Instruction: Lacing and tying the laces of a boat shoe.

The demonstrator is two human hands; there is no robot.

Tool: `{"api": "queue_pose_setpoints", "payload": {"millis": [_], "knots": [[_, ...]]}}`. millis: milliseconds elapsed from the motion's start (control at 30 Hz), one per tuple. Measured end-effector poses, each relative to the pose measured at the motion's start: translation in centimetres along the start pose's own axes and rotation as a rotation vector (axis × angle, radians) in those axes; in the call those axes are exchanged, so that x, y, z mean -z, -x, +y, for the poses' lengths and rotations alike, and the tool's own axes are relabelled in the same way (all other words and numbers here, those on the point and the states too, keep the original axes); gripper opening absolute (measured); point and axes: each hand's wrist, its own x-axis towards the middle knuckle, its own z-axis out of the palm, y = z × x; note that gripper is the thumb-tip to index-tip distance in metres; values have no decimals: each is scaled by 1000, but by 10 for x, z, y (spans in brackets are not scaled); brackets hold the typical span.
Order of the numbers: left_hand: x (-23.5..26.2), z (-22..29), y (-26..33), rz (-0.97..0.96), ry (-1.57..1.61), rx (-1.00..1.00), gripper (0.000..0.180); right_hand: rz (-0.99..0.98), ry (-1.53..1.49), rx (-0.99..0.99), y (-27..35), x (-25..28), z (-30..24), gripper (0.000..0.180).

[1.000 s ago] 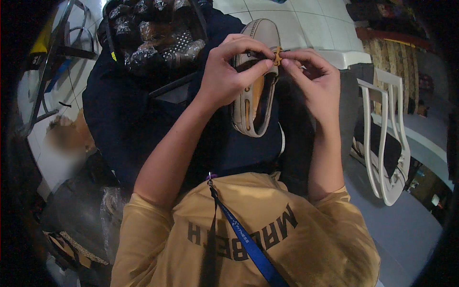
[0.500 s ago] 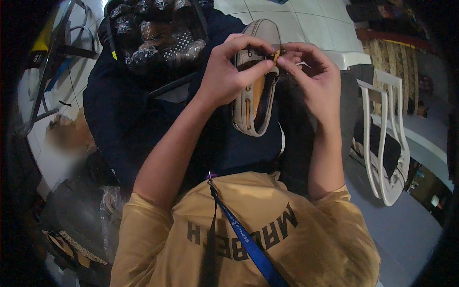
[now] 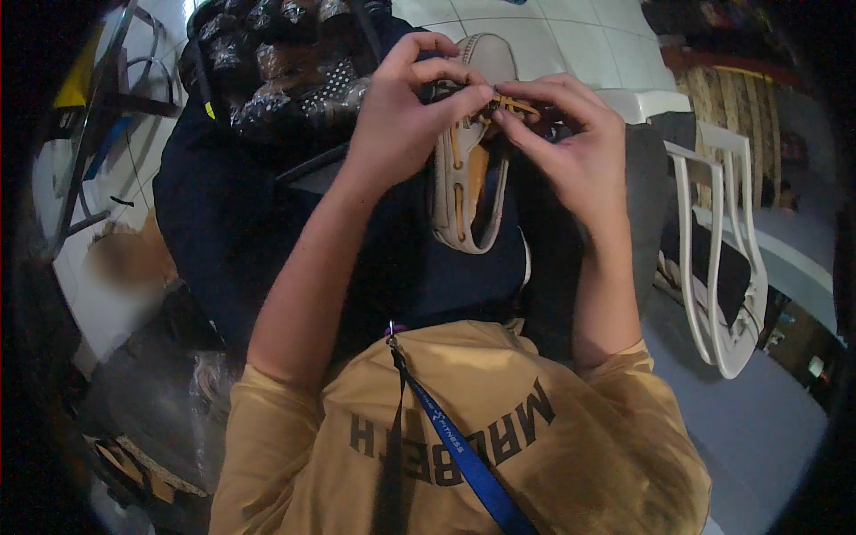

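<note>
A beige slip-on shoe (image 3: pixel 470 192) with a tan inside rests on my dark-clad lap, toe pointing away from me. My left hand (image 3: pixel 401 116) grips the shoe near its tongue, thumb and fingers closed over the top edge. My right hand (image 3: pixel 571 147) pinches the thin tan lace (image 3: pixel 510 105) at the shoe's front, fingertips almost touching those of the left hand. The knot itself is partly hidden by my fingers.
A large dark bag (image 3: pixel 267 53) full of wrapped shoes sits at the upper left. A white plastic chair (image 3: pixel 722 259) stands to the right on a grey floor. A metal frame (image 3: pixel 98 125) leans at the far left. White tiles lie beyond the shoe.
My right hand's fingers have shifted slightly along the lace at the shoe's front. The left hand and the shoe stay in nearly the same place.
</note>
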Motion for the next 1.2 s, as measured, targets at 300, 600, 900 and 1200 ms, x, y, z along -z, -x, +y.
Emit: {"api": "queue_pose_setpoints", "payload": {"millis": [300, 600, 900, 1200], "knots": [[75, 27, -15, 15, 193, 219, 67, 14, 85, 89, -4, 1, 3, 25], [169, 16, -22, 5, 620, 208, 41, 6, 91, 88, -3, 3, 7, 25], [205, -4, -23, 314, 871, 165, 27, 11, 98, 102, -3, 4, 11, 26], [42, 19, -11, 89, -566, -490, 24, -55, 61, 122, -4, 8, 4, 30]]}}
